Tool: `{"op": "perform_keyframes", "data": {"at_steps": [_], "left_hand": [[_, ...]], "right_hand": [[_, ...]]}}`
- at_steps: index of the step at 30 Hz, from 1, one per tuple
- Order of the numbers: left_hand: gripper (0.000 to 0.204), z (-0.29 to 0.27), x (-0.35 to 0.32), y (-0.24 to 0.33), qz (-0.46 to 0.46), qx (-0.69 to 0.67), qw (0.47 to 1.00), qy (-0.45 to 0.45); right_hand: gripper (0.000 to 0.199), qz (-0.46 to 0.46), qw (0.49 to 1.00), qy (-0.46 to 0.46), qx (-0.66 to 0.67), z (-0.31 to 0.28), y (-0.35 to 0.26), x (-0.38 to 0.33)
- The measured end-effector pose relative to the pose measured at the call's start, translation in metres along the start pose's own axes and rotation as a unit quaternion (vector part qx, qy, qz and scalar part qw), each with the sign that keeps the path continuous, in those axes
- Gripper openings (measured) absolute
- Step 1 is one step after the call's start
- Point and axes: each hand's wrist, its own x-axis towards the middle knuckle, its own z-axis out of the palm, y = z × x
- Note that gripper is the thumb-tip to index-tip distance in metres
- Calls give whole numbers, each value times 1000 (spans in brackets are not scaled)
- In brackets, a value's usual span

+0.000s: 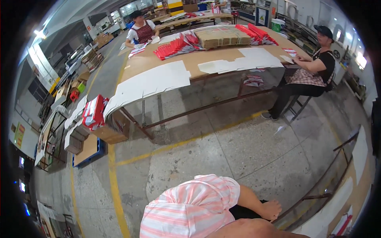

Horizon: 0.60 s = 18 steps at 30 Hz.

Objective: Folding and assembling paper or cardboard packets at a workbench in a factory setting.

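My left hand [272, 209] is near the lower right, below the pink-and-white striped sleeve. Its fingers look loosely curled, and nothing shows in them. Black cloth [248, 213] lies beside the wrist. Another stretch of bare skin, apparently my right arm [248, 229], runs along the bottom edge; its hand is out of sight. Nearest to the left hand is a worktable [367, 166] on the right, with white card sheets [337, 202] and a red-and-white packet [342, 225] on it.
A long table [137, 71] ahead bears white die-cut sheets [158, 77], a brown cardboard stack [222, 37] and red packets [174, 45]. One person [143, 29] stands behind it; another [317, 63] sits at its right end. Boxes and a blue pallet [85, 158] stand left.
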Motion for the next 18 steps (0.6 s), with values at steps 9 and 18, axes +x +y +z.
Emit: {"op": "perform_keyframes", "data": {"at_steps": [9, 18], "left_hand": [[45, 0, 9, 5, 10, -6, 999, -37], [46, 15, -3, 5, 25, 2, 1000, -18]], "right_hand": [[63, -9, 998, 58, -15, -2, -11, -27], [58, 130, 949, -264, 112, -33, -20, -42]]}}
